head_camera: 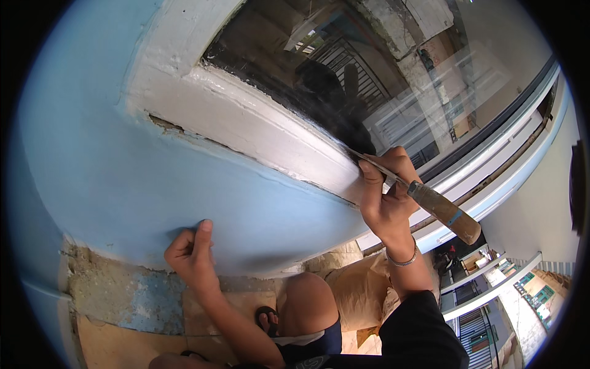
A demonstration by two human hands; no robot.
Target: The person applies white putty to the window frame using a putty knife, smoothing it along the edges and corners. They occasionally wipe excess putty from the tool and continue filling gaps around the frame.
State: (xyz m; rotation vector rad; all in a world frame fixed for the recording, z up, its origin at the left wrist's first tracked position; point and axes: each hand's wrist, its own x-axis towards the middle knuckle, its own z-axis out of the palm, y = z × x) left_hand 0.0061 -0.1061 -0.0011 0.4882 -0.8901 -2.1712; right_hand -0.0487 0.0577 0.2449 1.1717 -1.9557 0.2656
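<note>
My right hand (pixel 389 191), with a chain bracelet at the wrist, grips the thin metal blade of a scraper or putty knife (pixel 445 212). The tool's worn wooden handle points down to the right, and its blade tip meets the edge between the window glass (pixel 276 55) and the white-painted window frame (pixel 258 124). My left hand (pixel 193 251) is at the light blue wall (pixel 138 184) below the frame, fingers curled and thumb up; nothing shows in it. Whether it touches the wall cannot be told.
A cracked gap (pixel 166 123) runs between frame and wall. Below are a rough, unpainted wall base (pixel 106 286), floor tiles (pixel 129 343) and a brown sack or paper bag (pixel 359 293) beside my knee. Railings (pixel 493 288) and buildings lie at the lower right.
</note>
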